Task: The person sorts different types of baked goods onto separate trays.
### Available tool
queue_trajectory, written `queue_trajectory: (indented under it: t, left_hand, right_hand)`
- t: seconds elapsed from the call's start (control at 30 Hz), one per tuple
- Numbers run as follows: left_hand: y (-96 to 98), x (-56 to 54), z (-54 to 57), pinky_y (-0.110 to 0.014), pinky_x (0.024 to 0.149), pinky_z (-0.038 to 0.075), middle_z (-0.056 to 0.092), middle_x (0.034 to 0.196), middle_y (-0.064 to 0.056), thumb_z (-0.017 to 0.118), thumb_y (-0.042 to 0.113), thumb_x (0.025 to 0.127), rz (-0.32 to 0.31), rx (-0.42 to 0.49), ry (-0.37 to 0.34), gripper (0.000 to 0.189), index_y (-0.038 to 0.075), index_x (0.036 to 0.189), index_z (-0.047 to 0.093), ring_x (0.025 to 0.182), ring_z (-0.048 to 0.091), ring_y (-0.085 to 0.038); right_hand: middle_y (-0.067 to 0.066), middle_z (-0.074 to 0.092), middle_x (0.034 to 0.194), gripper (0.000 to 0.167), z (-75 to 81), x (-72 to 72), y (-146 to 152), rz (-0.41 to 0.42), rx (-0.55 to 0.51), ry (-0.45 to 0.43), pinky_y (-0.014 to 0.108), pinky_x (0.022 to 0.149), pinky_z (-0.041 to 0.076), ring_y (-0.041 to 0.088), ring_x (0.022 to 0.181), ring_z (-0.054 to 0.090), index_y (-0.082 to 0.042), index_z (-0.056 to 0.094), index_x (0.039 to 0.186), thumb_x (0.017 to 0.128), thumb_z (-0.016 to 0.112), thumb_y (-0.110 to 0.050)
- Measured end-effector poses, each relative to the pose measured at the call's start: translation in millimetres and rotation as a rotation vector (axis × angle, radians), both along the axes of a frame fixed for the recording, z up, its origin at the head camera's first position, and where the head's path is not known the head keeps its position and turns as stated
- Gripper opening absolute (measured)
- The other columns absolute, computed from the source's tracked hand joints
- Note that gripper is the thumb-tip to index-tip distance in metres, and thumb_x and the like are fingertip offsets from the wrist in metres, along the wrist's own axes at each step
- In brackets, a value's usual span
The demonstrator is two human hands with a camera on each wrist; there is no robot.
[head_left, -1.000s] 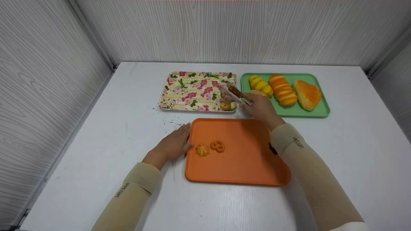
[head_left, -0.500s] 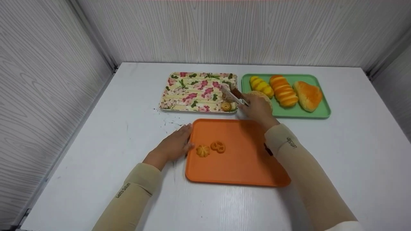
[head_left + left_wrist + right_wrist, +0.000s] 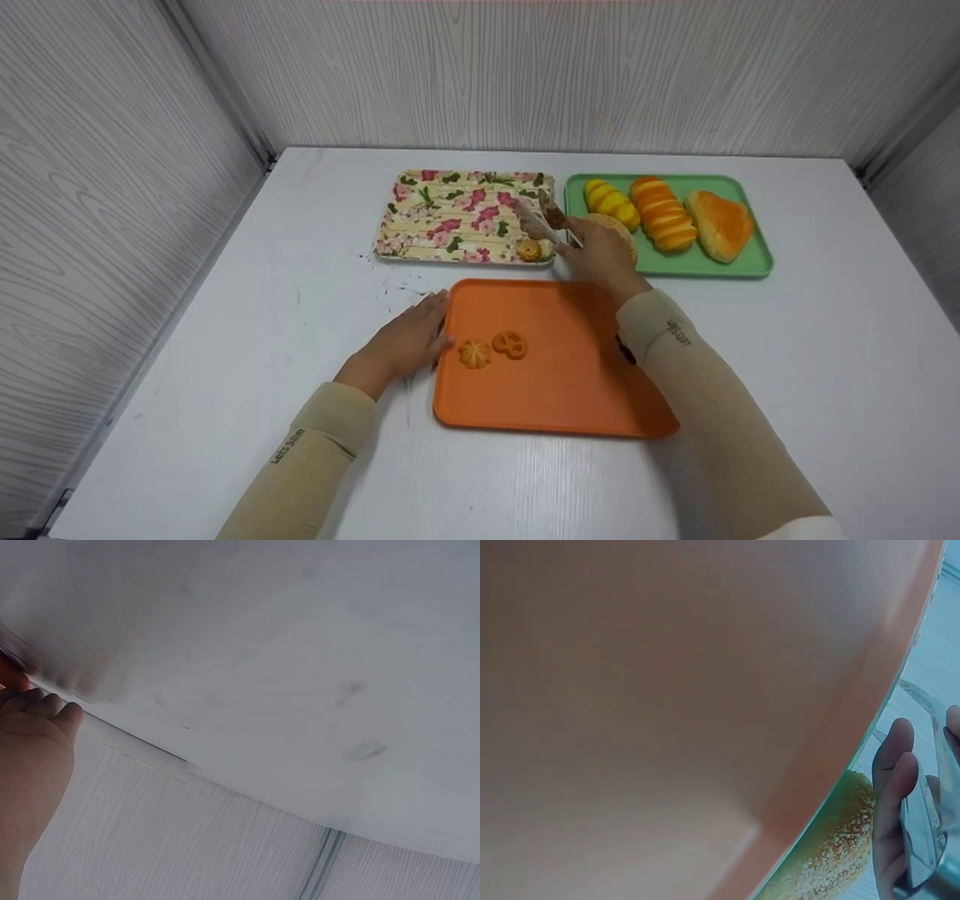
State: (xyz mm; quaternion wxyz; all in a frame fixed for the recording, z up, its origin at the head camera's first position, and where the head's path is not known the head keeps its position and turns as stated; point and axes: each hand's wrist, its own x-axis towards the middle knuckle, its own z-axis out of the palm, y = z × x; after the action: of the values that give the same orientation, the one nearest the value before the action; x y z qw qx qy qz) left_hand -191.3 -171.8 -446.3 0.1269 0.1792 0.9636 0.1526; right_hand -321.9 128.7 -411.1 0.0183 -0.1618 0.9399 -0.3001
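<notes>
My right hand (image 3: 602, 255) grips a pair of metal tongs (image 3: 540, 229) over the right end of the floral tray (image 3: 442, 214). The two arms of the tongs stand apart, and nothing shows between their tips. Close by the tips, a round cookie (image 3: 528, 250) lies in that tray's near right corner. My left hand (image 3: 405, 339) rests with extended fingers at the left rim of the orange tray (image 3: 559, 390). A flower-shaped cookie (image 3: 475, 353) and a pretzel-shaped cookie (image 3: 510, 345) lie there side by side. In the right wrist view, fingers curl around the tongs (image 3: 922, 832).
The green tray (image 3: 675, 262) at the back right bears a sesame bun (image 3: 616, 227) partly behind my right hand, a yellow roll (image 3: 611, 202), a striped bread roll (image 3: 663, 214) and a triangular bread (image 3: 720, 225). Wood-grain panels (image 3: 555, 75) border the white table (image 3: 247, 300).
My right forearm has shifted a little left and the tongs have turned slightly, uncovering more of the sesame bun. The cookies and my left hand stay in place.
</notes>
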Motion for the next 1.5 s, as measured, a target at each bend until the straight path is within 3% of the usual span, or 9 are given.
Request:
queue_trajectory:
  t: [0.13,0.33,0.67,0.9,1.03,1.23,1.4,1.47,1.5]
  left_hand:
    - [0.2,0.9,0.3,-0.04,0.115,0.014,0.011,0.158,-0.01,0.039,0.043,0.102,0.008,-0.001,-0.004,0.071,0.006,0.153,0.009,0.144,0.01,-0.023]
    - [0.1,1.9,-0.6,-0.04,0.115,0.013,0.011,0.158,-0.009,0.039,0.043,0.102,0.011,-0.001,-0.012,0.071,0.006,0.153,0.008,0.144,0.009,-0.023]
    - [-1.6,1.5,-1.9,-0.04,0.115,0.013,0.013,0.157,-0.011,0.04,0.041,0.102,-0.007,0.008,0.013,0.069,0.003,0.152,0.011,0.144,0.01,-0.024]
    - [-1.1,1.7,-1.5,-0.04,0.115,0.014,0.013,0.157,-0.009,0.042,0.039,0.102,0.004,0.016,0.007,0.068,0.005,0.153,0.013,0.144,0.011,-0.022]
    - [-0.6,1.8,-0.5,-0.04,0.115,0.014,0.014,0.157,-0.01,0.042,0.039,0.102,0.004,0.019,0.007,0.068,0.004,0.153,0.013,0.144,0.011,-0.023]
    - [-0.7,1.2,-0.2,-0.042,0.115,0.015,0.013,0.157,-0.01,0.041,0.039,0.102,0.005,0.019,0.011,0.069,0.005,0.153,0.011,0.143,0.011,-0.024]
    - [-0.3,0.3,-1.1,-0.04,0.115,0.014,0.011,0.158,-0.008,0.04,0.041,0.102,0.013,0.012,0.0,0.069,0.008,0.154,0.01,0.144,0.01,-0.022]
    - [-0.1,0.1,-1.4,-0.04,0.115,0.014,0.011,0.158,-0.007,0.041,0.041,0.102,0.014,0.015,-0.002,0.069,0.008,0.154,0.01,0.144,0.01,-0.022]
    - [0.0,0.1,-1.5,-0.04,0.115,0.013,0.011,0.158,-0.007,0.04,0.041,0.102,0.014,0.017,-0.002,0.069,0.008,0.154,0.01,0.144,0.009,-0.022]
  right_hand:
    - [0.014,0.051,0.137,0.06,0.0,0.3,3.3,-0.004,-0.008,0.004,0.052,0.1,0.038,0.036,0.123,0.047,-0.01,0.043,0.145,0.094,0.061,-0.037]
    - [0.013,0.049,0.139,0.068,2.0,4.4,7.4,-0.049,-0.069,-0.068,0.049,0.102,0.037,0.032,0.127,0.044,-0.012,0.039,0.147,0.091,0.06,-0.046]
    - [0.011,0.05,0.137,0.071,14.3,23.3,12.7,0.014,-0.173,-0.109,0.046,0.096,0.042,0.027,0.12,0.048,-0.016,0.039,0.148,0.09,0.059,-0.051]
    - [0.015,0.06,0.121,0.072,15.7,37.5,20.0,0.108,-0.179,-0.111,0.042,0.079,0.05,0.028,0.087,0.064,-0.015,0.036,0.149,0.09,0.059,-0.051]
    - [0.011,0.063,0.117,0.066,14.1,47.7,22.6,0.161,-0.208,-0.138,0.036,0.066,0.052,0.025,0.074,0.066,-0.021,0.039,0.147,0.091,0.059,-0.049]
    - [0.011,0.067,0.072,0.062,15.1,69.1,26.1,0.226,-0.123,-0.142,0.034,0.051,0.047,0.024,0.055,0.059,-0.024,0.042,0.146,0.092,0.057,-0.05]
    - [0.009,0.069,0.104,0.064,11.5,83.9,27.7,0.287,-0.033,-0.105,0.031,0.052,0.044,0.013,0.064,0.06,-0.022,0.043,0.145,0.091,0.056,-0.054]
    - [0.006,0.069,0.102,0.065,9.7,88.9,27.8,0.315,-0.01,-0.097,0.03,0.052,0.043,0.011,0.061,0.056,-0.021,0.043,0.145,0.091,0.055,-0.055]
    - [0.004,0.069,0.091,0.066,9.0,91.4,27.9,0.316,-0.001,-0.109,0.03,0.052,0.042,0.012,0.058,0.053,-0.022,0.043,0.145,0.09,0.056,-0.056]
